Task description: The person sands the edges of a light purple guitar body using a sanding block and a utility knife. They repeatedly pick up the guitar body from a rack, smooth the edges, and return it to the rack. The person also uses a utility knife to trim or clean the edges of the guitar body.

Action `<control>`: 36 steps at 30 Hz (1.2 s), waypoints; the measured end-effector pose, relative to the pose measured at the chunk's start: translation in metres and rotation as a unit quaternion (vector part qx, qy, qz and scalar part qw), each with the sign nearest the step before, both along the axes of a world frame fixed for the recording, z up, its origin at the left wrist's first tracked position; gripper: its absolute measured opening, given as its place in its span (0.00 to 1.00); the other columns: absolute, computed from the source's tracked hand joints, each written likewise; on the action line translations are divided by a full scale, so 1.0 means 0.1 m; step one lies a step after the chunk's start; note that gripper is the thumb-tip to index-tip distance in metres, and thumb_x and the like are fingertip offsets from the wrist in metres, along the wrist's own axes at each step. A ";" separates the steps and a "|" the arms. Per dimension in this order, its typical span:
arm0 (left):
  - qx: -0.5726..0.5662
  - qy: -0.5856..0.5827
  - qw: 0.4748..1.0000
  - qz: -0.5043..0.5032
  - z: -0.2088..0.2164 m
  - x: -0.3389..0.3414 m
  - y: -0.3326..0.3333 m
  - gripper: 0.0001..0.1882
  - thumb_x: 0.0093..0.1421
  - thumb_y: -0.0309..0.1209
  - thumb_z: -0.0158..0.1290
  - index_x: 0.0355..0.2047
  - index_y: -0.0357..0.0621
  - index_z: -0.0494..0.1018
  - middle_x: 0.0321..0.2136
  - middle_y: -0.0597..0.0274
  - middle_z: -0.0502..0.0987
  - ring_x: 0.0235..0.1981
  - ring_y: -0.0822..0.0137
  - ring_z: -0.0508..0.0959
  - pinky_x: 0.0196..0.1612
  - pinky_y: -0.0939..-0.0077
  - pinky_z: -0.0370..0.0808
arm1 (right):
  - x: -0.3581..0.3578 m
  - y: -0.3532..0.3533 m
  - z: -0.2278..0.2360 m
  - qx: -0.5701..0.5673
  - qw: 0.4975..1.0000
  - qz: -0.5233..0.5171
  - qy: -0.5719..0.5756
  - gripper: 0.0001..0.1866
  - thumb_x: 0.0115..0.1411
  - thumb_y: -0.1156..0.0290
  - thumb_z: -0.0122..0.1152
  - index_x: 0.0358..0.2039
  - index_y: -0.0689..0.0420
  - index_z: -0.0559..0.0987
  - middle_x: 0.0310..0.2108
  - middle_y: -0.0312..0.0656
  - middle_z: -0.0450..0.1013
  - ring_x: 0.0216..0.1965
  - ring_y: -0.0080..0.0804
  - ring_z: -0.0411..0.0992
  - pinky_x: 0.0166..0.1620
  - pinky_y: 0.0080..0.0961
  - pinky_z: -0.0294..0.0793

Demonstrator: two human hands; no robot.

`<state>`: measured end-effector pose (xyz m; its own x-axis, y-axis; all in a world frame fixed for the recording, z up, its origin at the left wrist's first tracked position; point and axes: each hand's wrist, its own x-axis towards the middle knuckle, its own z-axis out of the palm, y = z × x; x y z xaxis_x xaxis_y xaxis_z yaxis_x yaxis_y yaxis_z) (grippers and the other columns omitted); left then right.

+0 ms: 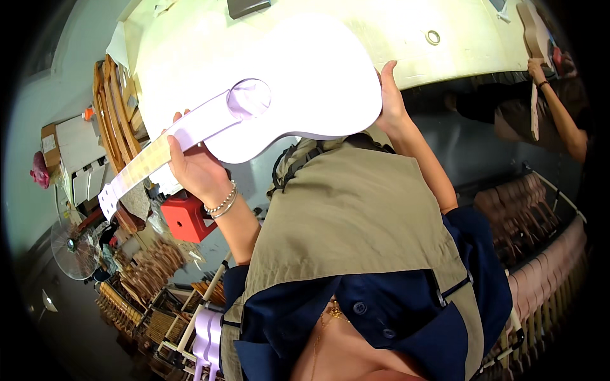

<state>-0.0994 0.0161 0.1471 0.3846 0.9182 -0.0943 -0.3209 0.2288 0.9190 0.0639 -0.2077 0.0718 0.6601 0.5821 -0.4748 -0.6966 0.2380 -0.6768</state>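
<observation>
A pale lavender ukulele (318,82) without strings is tilted across the front of me, its body glaring almost white. Around the neck (184,134), close to where it joins the body, my left hand (200,170) is closed. My right hand (392,105) grips the rounded bottom end of the body, thumb up along the edge and the other fingers hidden behind. Crinkled thin material fills the sound hole (249,100). Yellowish tape appears to cover part of the fingerboard (145,162). The headstock (109,200) points to the lower left and has small holes.
Behind the ukulele spreads a pale table (413,57) bearing a tape roll (433,37) and a dark box (248,6). Wooden necks (116,114) lean at left, above a red box (184,218) and a fan (75,249). Instrument racks (546,260) flank me. Another person's arm (562,114) holds an instrument at right.
</observation>
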 end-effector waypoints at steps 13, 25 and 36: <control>0.064 -0.015 0.998 0.007 0.18 0.05 -0.15 0.23 0.62 0.30 0.41 0.54 0.33 0.51 0.47 0.39 0.66 0.50 0.52 0.68 0.53 0.58 0.65 | -0.04 0.08 -0.22 0.025 0.997 -0.032 0.064 0.45 0.58 0.37 0.14 0.59 0.65 0.54 0.57 0.50 0.58 0.58 0.41 0.58 0.58 0.34 0.58; 0.127 -0.013 0.989 -0.077 0.30 -0.01 -0.19 0.22 0.61 0.30 0.43 0.53 0.34 0.54 0.49 0.38 0.65 0.52 0.51 0.66 0.55 0.59 0.61 | -0.06 -0.01 -0.43 0.046 0.997 -0.006 0.057 0.41 0.60 0.40 0.24 0.59 0.64 0.53 0.58 0.48 0.56 0.58 0.40 0.57 0.58 0.35 0.58; 0.242 -0.027 0.927 -0.286 0.52 -0.12 -0.19 0.31 0.54 0.40 0.56 0.50 0.35 0.56 0.52 0.35 0.63 0.53 0.56 0.66 0.54 0.68 0.63 | 0.09 0.02 -0.70 0.007 0.989 -0.014 -0.150 0.34 0.41 0.73 0.71 0.50 0.58 0.67 0.44 0.41 0.70 0.45 0.30 0.67 0.46 0.27 0.68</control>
